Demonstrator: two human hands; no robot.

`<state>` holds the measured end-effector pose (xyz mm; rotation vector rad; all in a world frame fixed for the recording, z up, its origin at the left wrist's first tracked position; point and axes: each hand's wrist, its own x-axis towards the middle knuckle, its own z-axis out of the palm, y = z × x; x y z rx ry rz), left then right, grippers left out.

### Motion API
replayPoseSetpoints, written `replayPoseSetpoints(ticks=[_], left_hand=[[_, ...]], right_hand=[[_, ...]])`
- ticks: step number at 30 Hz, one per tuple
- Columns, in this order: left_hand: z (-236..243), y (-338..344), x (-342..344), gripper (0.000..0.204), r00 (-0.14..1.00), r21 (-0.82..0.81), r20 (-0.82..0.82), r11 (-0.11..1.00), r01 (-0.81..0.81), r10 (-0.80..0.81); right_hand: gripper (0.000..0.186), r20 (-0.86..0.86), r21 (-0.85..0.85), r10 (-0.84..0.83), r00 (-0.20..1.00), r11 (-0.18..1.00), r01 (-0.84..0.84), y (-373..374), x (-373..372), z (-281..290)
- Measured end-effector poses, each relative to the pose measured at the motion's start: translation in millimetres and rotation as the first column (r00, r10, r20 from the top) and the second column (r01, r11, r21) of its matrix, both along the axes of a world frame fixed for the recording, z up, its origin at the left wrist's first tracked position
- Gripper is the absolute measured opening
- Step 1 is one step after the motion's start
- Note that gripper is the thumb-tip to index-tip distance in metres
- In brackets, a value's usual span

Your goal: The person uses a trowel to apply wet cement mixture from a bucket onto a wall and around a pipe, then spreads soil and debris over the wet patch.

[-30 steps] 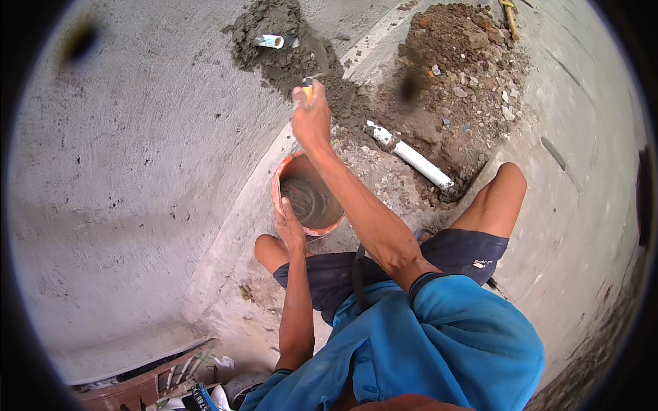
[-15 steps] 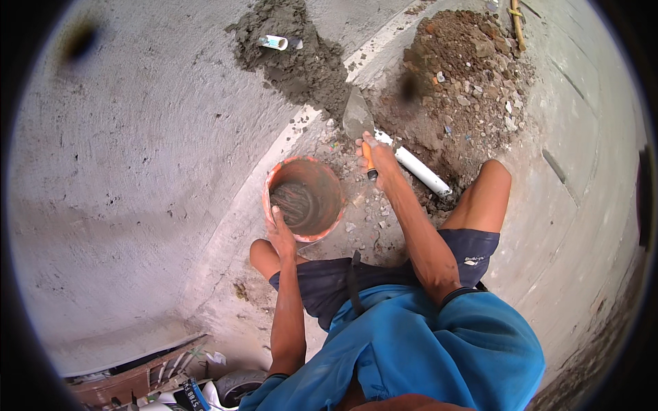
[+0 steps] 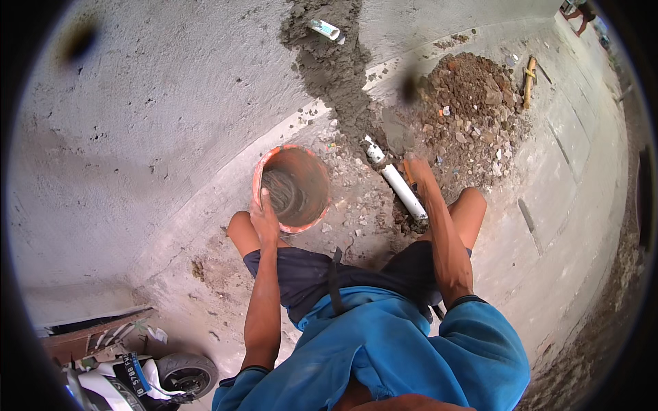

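Observation:
My left hand (image 3: pixel 265 218) grips the near-left rim of an orange bucket (image 3: pixel 314 219) smeared inside with grey mortar. My right hand (image 3: pixel 418 171) holds a trowel (image 3: pixel 397 130) by its orange handle, its mortar-coated blade just right of the upper end of a white pipe (image 3: pixel 404 192) lying in a dug trench. Wet mortar (image 3: pixel 334 75) runs from the wall down toward that pipe, and a short white pipe stub (image 3: pixel 324 29) pokes out of it higher up.
A rubble heap (image 3: pixel 480 103) lies right of the trench, with a wooden stick (image 3: pixel 530 81) beyond it. A rough concrete wall (image 3: pixel 137 137) rises on the left. A white motorbike (image 3: pixel 120 383) stands at the lower left. Another person (image 3: pixel 581 17) is at the far upper right.
My right hand with the trowel has moved from the mortar down and rightward beside the white pipe. My left hand stays on the bucket. The view has shifted, revealing more motorbike and the distant person.

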<state>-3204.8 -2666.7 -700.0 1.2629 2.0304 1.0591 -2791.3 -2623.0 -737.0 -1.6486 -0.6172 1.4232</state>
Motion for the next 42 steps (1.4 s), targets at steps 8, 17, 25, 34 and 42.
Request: replayPoseSetpoints(ticks=[8, 17, 25, 34, 42], left_hand=[[-1.1, 1.0, 8.8, 0.060, 0.997, 0.027, -0.026, 0.997, 0.067, -0.066], [6.0, -7.3, 9.4, 0.059, 0.995, -0.033, 0.058, 0.996, 0.080, -0.078], [-25.0, -15.2, -9.1, 0.063, 0.999, 0.072, 0.028, 0.997, 0.040, -0.042], [-4.6, -25.6, 8.8, 0.056, 0.980, 0.151, -0.013, 0.968, 0.200, -0.201], [-9.0, -27.1, 15.7, 0.056, 0.953, 0.096, -0.128, 0.953, 0.288, -0.275]], right_hand=[[0.040, -0.761, -0.204, -0.377, 0.528, 0.912, 0.357, -30.7, -35.2, -38.4], [0.039, -0.715, -0.097, -0.178, 0.676, 0.983, 0.156, 18.8, -124.2, 23.3], [0.041, 0.847, -0.194, 0.443, 0.293, 0.771, -0.606, 21.9, -38.7, 21.3], [0.035, 0.875, -0.444, 0.469, -0.118, 0.683, -0.580, 105.0, -55.9, 108.9], [0.032, 0.883, -0.469, 0.382, -0.273, 0.673, -0.572, 139.8, -57.1, 140.0]])
